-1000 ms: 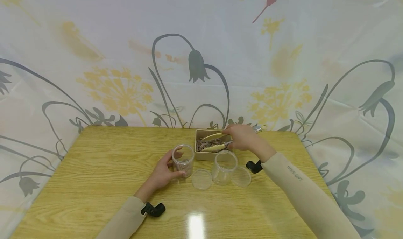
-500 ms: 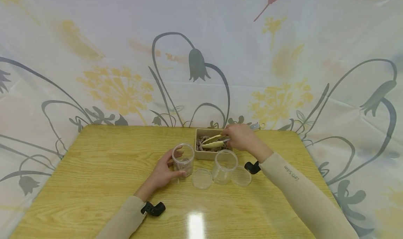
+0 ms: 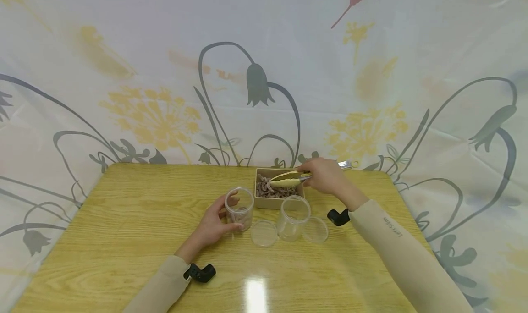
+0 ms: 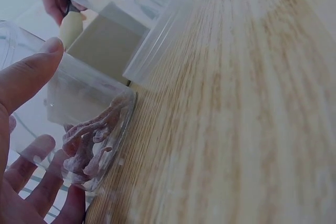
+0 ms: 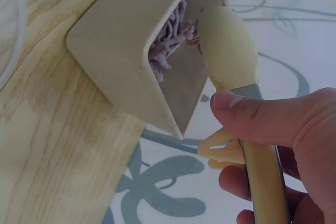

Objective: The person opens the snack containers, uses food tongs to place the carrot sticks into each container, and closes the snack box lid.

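Note:
My left hand (image 3: 212,223) holds a clear round jar (image 3: 251,206) on the table, thumb on the near side and fingers round the far side. A few brownish-purple dried strips (image 4: 86,148) lie in the bottom of that jar. With my right hand (image 3: 323,176) I grip metal tongs with pale yellow tips (image 3: 284,183). The tips are just over a beige rectangular box (image 3: 274,204), close together, with strips at their ends. More of the same dried strips (image 3: 270,193) lie inside the box.
A second clear jar (image 3: 284,228) stands open in front of the box. Clear round lids lie on either side of it, a left lid (image 3: 264,234) and a right lid (image 3: 317,230). Behind the wooden table (image 3: 144,203) hangs a flower-printed sheet (image 3: 165,74).
The tongs were spread among the strips in the box; their tips have come together and risen, and my right hand has shifted slightly right. My left hand and the jar stay put.

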The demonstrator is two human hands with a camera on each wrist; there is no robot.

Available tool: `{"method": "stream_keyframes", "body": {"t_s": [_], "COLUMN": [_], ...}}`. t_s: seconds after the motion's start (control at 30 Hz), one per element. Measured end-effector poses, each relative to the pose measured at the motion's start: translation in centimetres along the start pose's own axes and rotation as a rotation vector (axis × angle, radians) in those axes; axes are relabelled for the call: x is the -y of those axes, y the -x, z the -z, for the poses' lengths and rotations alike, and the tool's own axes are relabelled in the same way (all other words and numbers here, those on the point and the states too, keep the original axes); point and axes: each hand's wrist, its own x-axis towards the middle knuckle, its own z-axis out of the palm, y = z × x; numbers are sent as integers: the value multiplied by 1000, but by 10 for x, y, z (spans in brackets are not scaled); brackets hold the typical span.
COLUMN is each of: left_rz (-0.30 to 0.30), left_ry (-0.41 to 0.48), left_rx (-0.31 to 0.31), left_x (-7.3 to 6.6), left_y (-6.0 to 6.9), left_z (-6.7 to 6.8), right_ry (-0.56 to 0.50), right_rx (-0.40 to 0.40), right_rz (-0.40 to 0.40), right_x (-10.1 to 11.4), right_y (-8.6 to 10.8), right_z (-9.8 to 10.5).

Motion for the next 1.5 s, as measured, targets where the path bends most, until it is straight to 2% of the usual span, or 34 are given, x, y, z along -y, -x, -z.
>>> {"method": "stream_keyframes", "body": {"t_s": [0.4,0.5,0.67,0.73,1.0,1.2,1.5], "left_rz": [0,10,29,30,8,9,17], "left_ry": [1,-2,-7,-8,-7,-12,-21], "left_rx": [8,12,12,10,14,16,5], "left_x": [0,-8,-8,-1,-2,-3,-1], "left_y": [0,1,1,0,1,1,1], "left_z": [1,1,1,1,1,2,2], "right_ry": [2,-8,-47,-63,-113,-104,-21], "right_rx": [-27,-37,-47,-59,-105,-70,12], "right_rz": [-16,-21,-12,8,118,188,257], "right_x": [-10,-11,-11,-8,8,25,51], "right_y": [10,13,14,14,17,18,13], "right_z": [10,12,16,18,33,47,56]}}
